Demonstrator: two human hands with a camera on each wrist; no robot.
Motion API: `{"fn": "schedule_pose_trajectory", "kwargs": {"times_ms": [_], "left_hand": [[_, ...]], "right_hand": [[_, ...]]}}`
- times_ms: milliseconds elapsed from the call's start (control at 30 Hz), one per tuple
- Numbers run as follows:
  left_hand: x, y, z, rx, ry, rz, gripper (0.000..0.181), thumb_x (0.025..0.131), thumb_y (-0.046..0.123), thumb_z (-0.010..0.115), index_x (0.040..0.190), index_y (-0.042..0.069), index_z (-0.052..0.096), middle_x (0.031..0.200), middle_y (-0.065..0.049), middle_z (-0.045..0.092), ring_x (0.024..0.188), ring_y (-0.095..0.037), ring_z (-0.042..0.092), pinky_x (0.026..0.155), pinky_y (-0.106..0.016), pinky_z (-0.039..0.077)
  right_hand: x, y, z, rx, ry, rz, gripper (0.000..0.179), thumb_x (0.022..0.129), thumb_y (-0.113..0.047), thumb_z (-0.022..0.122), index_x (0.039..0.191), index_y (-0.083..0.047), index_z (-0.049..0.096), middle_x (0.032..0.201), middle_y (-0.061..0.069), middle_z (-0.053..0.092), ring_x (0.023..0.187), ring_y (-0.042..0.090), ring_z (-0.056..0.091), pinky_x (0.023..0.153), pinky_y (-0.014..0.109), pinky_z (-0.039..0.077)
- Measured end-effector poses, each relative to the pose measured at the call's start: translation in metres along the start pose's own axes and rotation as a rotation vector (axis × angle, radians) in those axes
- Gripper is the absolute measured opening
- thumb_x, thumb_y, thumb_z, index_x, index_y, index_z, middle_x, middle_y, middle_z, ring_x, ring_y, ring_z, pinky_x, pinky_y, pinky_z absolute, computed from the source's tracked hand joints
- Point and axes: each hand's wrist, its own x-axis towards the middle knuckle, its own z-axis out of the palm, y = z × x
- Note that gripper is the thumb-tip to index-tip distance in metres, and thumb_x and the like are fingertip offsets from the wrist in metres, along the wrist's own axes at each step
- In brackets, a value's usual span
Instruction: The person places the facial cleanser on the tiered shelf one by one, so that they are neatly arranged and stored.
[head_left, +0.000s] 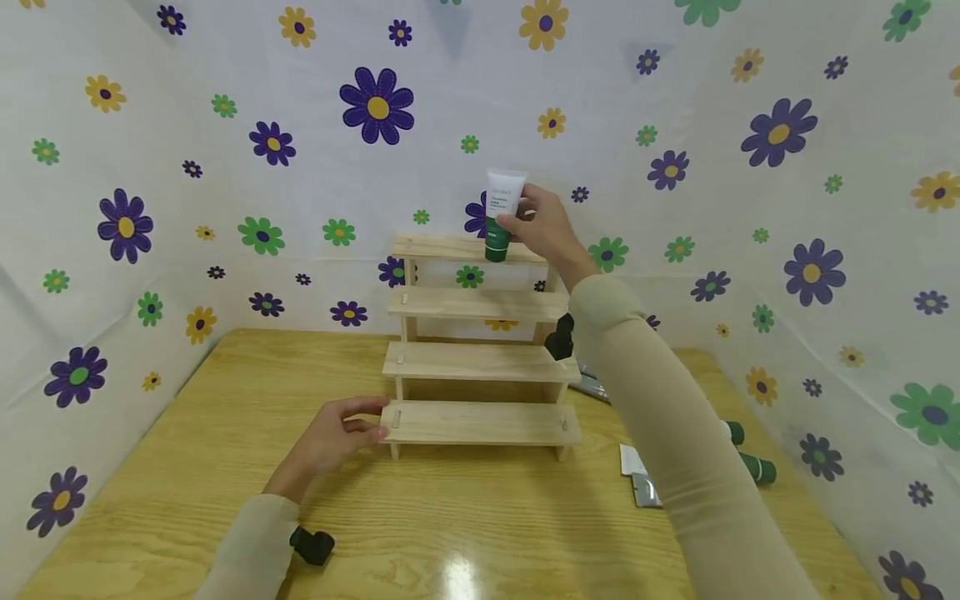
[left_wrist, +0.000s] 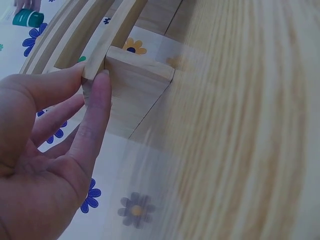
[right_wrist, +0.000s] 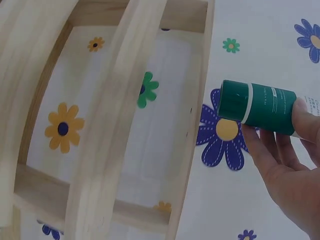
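Observation:
A wooden shelf rack (head_left: 480, 423) with several stepped tiers stands on the table. My right hand (head_left: 551, 223) holds a white and green squeeze tube (head_left: 497, 237) upright, cap down, at the level of the top tier. In the right wrist view the green capped end of the tube (right_wrist: 270, 107) points toward the rack, apart from the top board's edge, with thumb and fingers around it. My left hand (head_left: 335, 439) pinches the left end of the lowest tier; the left wrist view shows thumb and forefinger on that board end (left_wrist: 95, 65).
Right of the rack, partly behind my right sleeve, lie green-capped tubes (head_left: 759, 468) and flat packets (head_left: 645, 490). Another silvery packet (head_left: 591, 387) lies by the rack's right side. A flower-print cloth (head_left: 450, 183) hangs behind and at both sides of the wooden table (head_left: 450, 525).

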Motion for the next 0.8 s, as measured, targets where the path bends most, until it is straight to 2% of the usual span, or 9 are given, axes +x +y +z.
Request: {"fn": "schedule_pose_trajectory", "kwargs": {"times_ms": [100, 300, 467, 667, 800], "left_hand": [[-0.001, 0.000, -0.001, 0.001, -0.001, -0.001, 0.052, 0.096, 0.013, 0.074, 0.145, 0.006, 0.058, 0.149, -0.022, 0.056, 0.110, -0.024, 0.071, 0.086, -0.027, 0.063], [-0.001, 0.000, -0.002, 0.007, -0.007, 0.001, 0.052, 0.096, 0.014, 0.074, 0.145, 0.007, 0.058, 0.150, -0.021, 0.055, 0.110, -0.024, 0.072, 0.087, -0.030, 0.063], [-0.003, -0.001, -0.004, -0.004, -0.022, 0.008, 0.053, 0.096, 0.015, 0.074, 0.146, 0.007, 0.058, 0.150, -0.021, 0.056, 0.110, -0.024, 0.071, 0.087, -0.030, 0.063], [-0.002, -0.001, -0.004, -0.019, -0.037, 0.038, 0.055, 0.095, 0.018, 0.076, 0.145, 0.007, 0.058, 0.149, -0.020, 0.056, 0.112, -0.027, 0.071, 0.087, -0.031, 0.063], [-0.002, 0.000, -0.005, -0.018, -0.036, 0.041, 0.054, 0.096, 0.017, 0.075, 0.146, 0.006, 0.057, 0.150, -0.021, 0.055, 0.113, -0.028, 0.071, 0.088, -0.032, 0.063]], "right_hand": [[0.006, -0.006, 0.010, -0.003, 0.002, -0.009, 0.045, 0.101, -0.012, 0.066, 0.144, -0.007, 0.053, 0.138, 0.018, 0.060, 0.120, 0.028, 0.061, 0.103, 0.042, 0.059], [0.017, -0.012, 0.029, -0.036, 0.010, -0.081, 0.043, 0.101, -0.012, 0.066, 0.143, -0.007, 0.055, 0.137, 0.016, 0.063, 0.120, 0.028, 0.063, 0.105, 0.040, 0.058], [0.023, -0.012, 0.046, -0.001, 0.015, -0.133, 0.042, 0.100, -0.010, 0.067, 0.140, -0.004, 0.058, 0.134, 0.017, 0.065, 0.118, 0.030, 0.066, 0.101, 0.040, 0.060], [0.027, -0.004, 0.060, 0.065, 0.052, -0.113, 0.039, 0.099, -0.007, 0.068, 0.136, -0.003, 0.060, 0.129, 0.018, 0.066, 0.118, 0.030, 0.067, 0.098, 0.035, 0.061], [0.030, -0.001, 0.068, 0.060, 0.092, -0.109, 0.037, 0.099, -0.008, 0.069, 0.134, -0.003, 0.061, 0.127, 0.017, 0.067, 0.118, 0.030, 0.068, 0.097, 0.035, 0.061]]}}
